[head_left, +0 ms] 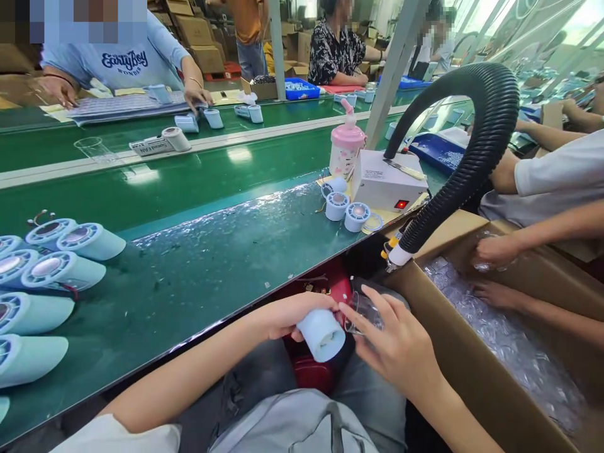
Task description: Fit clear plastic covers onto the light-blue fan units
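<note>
Pale blue fan housing [321, 333] sits in the person's lap area, just below the green conveyor belt [189, 277] edge — the left hand [287, 314] has its fingers closed around it. The right hand [396, 346], fingers curled, pinches a clear plastic cover [363, 311] beside the housing, not yet fitted. Similar finished-looking blue units [61, 270] lie on the belt at left — a cardboard box [453, 352] of clear parts stands right.

Hose [476, 145] behind box [462, 352] — table [198, 277] left
</note>
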Tool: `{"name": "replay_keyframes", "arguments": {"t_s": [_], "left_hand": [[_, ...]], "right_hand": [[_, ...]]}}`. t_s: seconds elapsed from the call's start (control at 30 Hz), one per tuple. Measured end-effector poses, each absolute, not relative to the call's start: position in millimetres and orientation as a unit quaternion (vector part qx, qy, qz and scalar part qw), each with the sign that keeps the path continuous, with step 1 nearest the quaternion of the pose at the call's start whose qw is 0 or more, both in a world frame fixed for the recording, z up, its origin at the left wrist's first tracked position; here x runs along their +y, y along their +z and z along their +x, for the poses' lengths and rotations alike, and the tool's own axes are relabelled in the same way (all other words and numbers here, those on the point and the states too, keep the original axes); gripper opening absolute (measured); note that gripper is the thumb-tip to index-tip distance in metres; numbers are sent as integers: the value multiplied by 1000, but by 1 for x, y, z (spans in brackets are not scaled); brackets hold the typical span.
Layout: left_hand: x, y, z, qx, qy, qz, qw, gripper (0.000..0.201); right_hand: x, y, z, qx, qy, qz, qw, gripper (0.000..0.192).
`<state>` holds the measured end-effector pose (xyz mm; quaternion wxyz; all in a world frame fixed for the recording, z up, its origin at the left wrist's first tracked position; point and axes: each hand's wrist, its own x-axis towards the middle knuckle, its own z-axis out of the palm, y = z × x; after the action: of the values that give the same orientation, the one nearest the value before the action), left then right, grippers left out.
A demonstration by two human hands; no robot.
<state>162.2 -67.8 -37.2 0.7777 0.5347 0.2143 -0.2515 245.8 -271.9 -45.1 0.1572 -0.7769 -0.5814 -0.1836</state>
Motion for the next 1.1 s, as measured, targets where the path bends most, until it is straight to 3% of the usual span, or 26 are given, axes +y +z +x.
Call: {"name": "replay_keyframes", "arguments": {"t_s": [0.13,0.27,0.4,0.57,0.77,0.83,0.9,1.0,1.1], "left_hand": [[-76,-22,156,132,-159,690,693,11],[-79,-22,148,41,3,844,536,27],[-76,-41,145,-3,50,840,540,61],[-70,-57,145,-44,27,848,527,68],[-74,-55,143,-22,-51,728,684,69],[-77,-52,142,21,-63,684,727,69],[-80,-50,141,64,-70,638,765,69],[-83,-48,137,101,-90,584,800,71],[-83,-46,134,100,-103,571,808,73]], "right_hand": [[-267,-43,252,-566,-56,-800,191,29],[-270,-37,252,-514,150,-777,331,1],[-271,-33,246,-430,220,-762,432,22],[-269,-38,247,-333,251,-743,524,28],[-269,-48,258,-195,348,-634,663,36],[-271,-46,257,-248,351,-630,647,28],[-275,-43,253,-363,315,-660,578,14],[-282,-43,246,-475,196,-711,479,36],[-287,-49,243,-483,147,-719,478,38]]}}
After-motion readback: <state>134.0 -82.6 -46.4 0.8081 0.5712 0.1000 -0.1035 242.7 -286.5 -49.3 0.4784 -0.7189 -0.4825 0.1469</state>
